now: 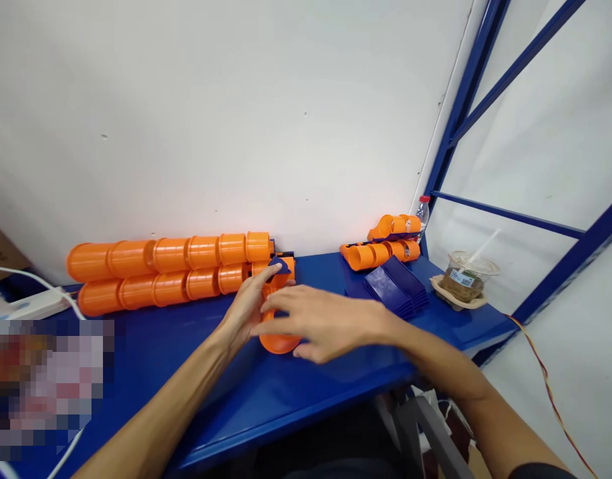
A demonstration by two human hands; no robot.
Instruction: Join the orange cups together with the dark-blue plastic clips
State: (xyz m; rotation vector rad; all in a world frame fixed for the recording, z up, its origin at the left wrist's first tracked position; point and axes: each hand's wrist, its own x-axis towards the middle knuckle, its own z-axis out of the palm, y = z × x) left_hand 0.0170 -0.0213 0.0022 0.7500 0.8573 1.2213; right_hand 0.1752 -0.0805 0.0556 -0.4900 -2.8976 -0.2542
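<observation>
The left hand [243, 305] is clamped on an orange part [279, 344], thumb on a blue piece [282, 267]; the right hand [313, 322] curls over it (whether it grips, I cannot tell). The part is over the bench [251, 392], near orange cup rows [170, 258]; blue plates [396, 286] lie farther right.

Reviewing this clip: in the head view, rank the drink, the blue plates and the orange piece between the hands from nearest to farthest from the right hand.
From the right hand:
1. Orange piece: right beside it, leftward.
2. Blue plates: to its right, farther back.
3. Drink: farther right, past the plates.
</observation>
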